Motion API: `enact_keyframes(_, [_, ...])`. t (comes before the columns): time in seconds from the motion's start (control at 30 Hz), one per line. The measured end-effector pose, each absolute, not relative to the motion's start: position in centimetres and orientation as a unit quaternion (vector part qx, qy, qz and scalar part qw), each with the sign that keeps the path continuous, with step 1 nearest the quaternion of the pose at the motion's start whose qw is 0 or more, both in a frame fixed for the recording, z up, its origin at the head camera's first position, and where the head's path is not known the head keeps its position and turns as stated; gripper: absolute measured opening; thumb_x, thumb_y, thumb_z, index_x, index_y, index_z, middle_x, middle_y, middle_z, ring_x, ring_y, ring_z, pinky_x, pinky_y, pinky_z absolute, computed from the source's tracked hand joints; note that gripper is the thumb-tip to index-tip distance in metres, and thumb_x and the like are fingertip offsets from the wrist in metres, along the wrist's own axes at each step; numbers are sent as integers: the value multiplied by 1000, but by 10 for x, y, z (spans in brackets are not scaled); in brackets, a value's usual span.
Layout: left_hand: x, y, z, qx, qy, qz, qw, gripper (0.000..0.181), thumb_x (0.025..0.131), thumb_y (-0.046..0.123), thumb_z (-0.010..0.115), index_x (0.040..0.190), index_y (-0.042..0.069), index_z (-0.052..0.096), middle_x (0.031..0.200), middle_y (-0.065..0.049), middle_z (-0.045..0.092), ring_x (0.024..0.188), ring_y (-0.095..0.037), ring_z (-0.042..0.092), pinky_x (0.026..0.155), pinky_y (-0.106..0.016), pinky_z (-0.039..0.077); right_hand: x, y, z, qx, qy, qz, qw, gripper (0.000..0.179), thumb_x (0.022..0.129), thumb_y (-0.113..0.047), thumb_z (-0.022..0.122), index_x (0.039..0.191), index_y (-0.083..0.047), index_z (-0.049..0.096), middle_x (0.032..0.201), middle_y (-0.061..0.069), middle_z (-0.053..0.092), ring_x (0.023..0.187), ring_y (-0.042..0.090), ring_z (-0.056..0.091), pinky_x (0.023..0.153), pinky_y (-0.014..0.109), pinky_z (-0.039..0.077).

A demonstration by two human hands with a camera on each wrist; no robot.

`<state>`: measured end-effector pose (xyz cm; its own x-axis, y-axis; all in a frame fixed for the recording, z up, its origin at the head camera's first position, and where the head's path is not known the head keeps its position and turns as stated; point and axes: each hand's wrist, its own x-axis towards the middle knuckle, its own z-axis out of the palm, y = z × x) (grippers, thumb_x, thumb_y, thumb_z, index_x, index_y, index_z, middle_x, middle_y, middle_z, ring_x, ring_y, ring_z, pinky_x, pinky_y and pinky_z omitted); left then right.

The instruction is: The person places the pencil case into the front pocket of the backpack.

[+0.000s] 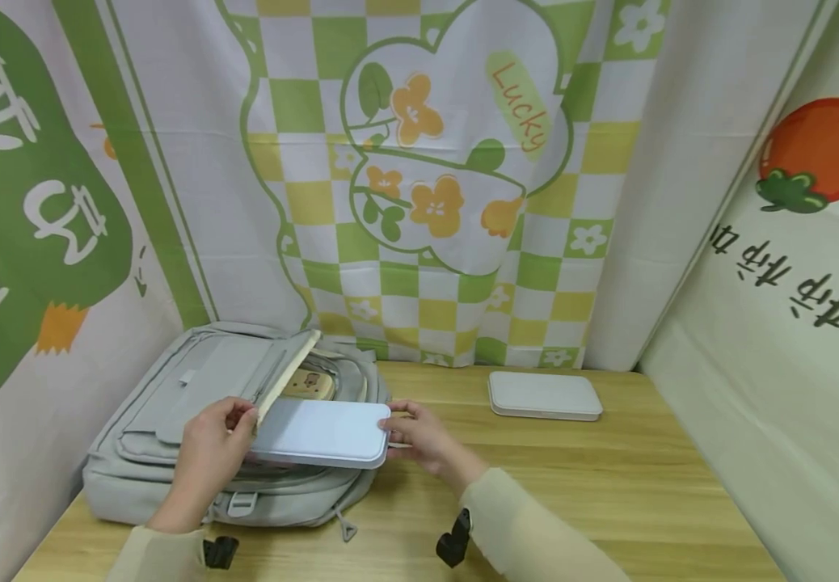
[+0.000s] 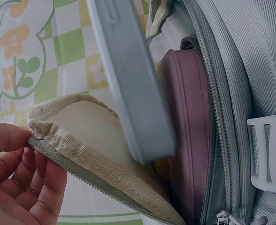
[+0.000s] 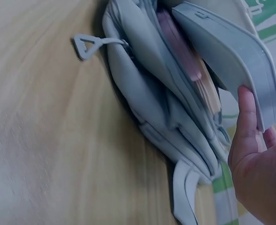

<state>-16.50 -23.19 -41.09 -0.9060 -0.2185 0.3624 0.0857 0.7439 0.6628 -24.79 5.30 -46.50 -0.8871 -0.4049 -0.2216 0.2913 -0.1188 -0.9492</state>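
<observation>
A grey backpack (image 1: 194, 380) lies on the table at the left, its zipped compartment unzipped. My left hand (image 1: 217, 440) pinches the zippered edge of the front flap (image 2: 95, 154) and holds it up. With thumb and fingers my right hand (image 1: 423, 436) grips the end of a flat light-blue case (image 1: 325, 432), whose other end is at the mouth of the compartment. Inside, a mauve case (image 2: 187, 136) stands against the zipper side in the left wrist view. A beige case with a small bear picture (image 1: 309, 385) also shows in the opening.
A white flat case (image 1: 545, 394) lies on the wooden table (image 1: 536, 493) at the back right. Patterned cloth (image 1: 449, 307) hangs behind the table and at both sides. A triangular zipper pull (image 1: 347, 529) hangs from the bag's front.
</observation>
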Motion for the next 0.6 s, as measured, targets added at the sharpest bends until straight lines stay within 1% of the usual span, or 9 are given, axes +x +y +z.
enact_keyframes(0.13, [-165,-232,-411,29,-910,-351,221,11,100,6,65,99,-3,71,83,-9,67,75,-22,59,63,-34,46,-244,46,-470,-44,618,-749,236,42,98,-2,64,136,4,47,98,8,65,79,14,66,69,30,58])
enact_keyframes(0.27, [-165,-232,-409,21,-910,-346,227,10,100,5,65,99,-3,71,82,-9,67,75,-22,60,62,-34,46,-241,40,-472,-34,616,-753,229,45,98,-3,64,139,5,47,101,9,65,81,15,67,67,28,58])
enact_keyframes(0.43, [-167,-232,-407,18,-913,-338,227,13,101,8,64,100,-3,70,85,-10,67,78,-25,61,64,-37,47,-242,32,-471,-27,608,-760,229,50,98,-5,66,143,6,46,102,10,68,83,15,68,72,30,59])
enact_keyframes(0.6, [-167,-233,-406,17,-915,-332,230,10,100,6,65,98,-3,70,83,-9,67,77,-25,62,64,-37,47,-244,29,-467,-25,607,-757,241,49,100,0,62,145,8,45,100,9,68,84,15,69,76,32,60])
